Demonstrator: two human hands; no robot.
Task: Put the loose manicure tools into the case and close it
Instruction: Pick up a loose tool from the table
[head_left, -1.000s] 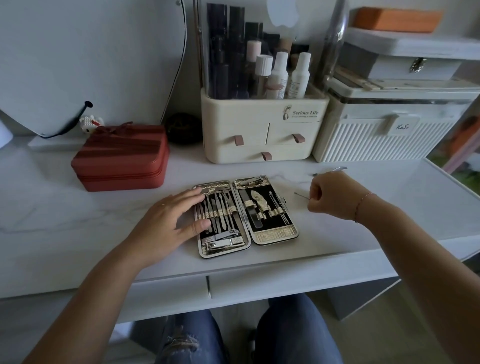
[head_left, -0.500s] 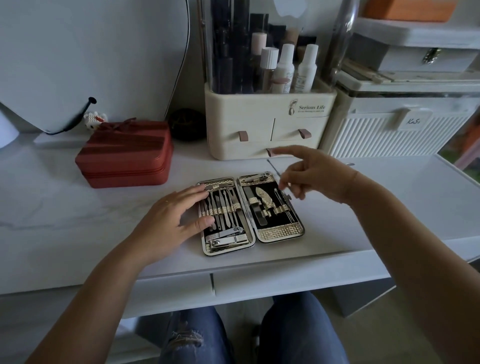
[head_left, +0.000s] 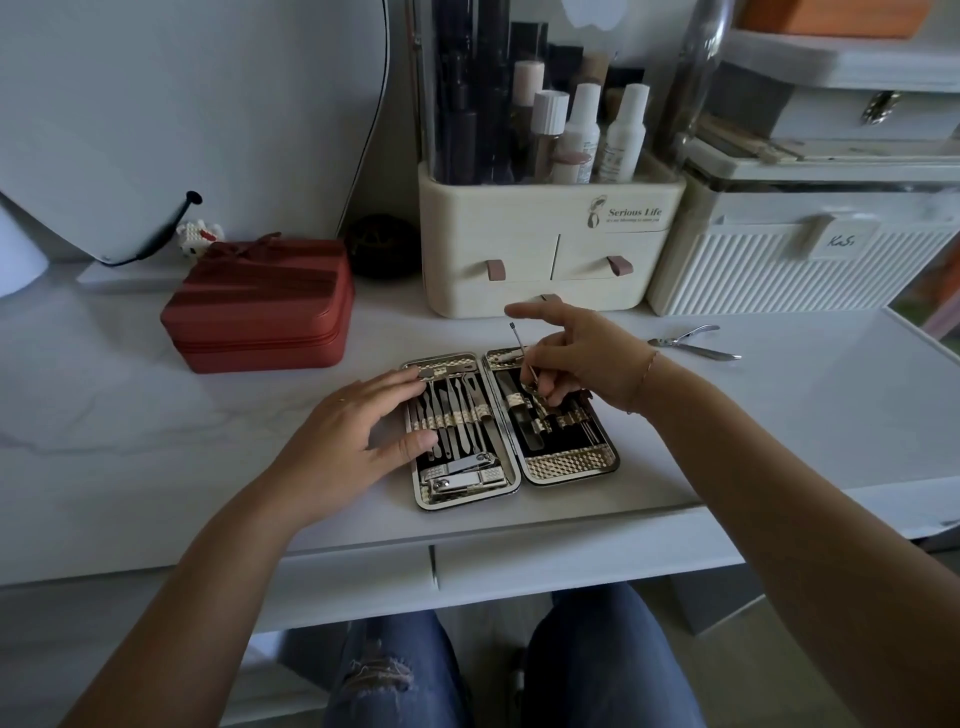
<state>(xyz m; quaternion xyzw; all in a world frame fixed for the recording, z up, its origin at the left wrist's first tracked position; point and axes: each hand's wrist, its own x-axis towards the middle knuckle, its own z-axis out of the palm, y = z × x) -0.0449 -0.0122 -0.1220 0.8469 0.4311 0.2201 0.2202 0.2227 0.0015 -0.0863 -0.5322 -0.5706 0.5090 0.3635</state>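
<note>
Over the right half of the open case (head_left: 569, 461), the right hand (head_left: 582, 358) pinches a thin probe (head_left: 517, 340) between thumb and curled fingers, with the index finger held out straight and clear of it. The grip sits low on the shaft. The probe's long axis stands steeply, tilted a little: its far end points up and away from the person, and its lower end dips among the tools, close to the elastic band (head_left: 574, 417) that crosses this half. Whether the tip has already entered a loop cannot be told, as the fingers hide it.

The slots in the case run lengthwise, from the far edge toward the person, so the probe probably has to be laid down onto that line and slid under the band rather than pushed in upright.

The left hand (head_left: 353, 431) lies flat with straight fingers on the left half and its rows of tools, holding nothing and pinning the case to the table (head_left: 156, 415).

One loose nipper (head_left: 691, 345) lies on the table well to the right of the case, beyond the right wrist, so the right hand is the nearer one for it. The case lies fully open.
</note>
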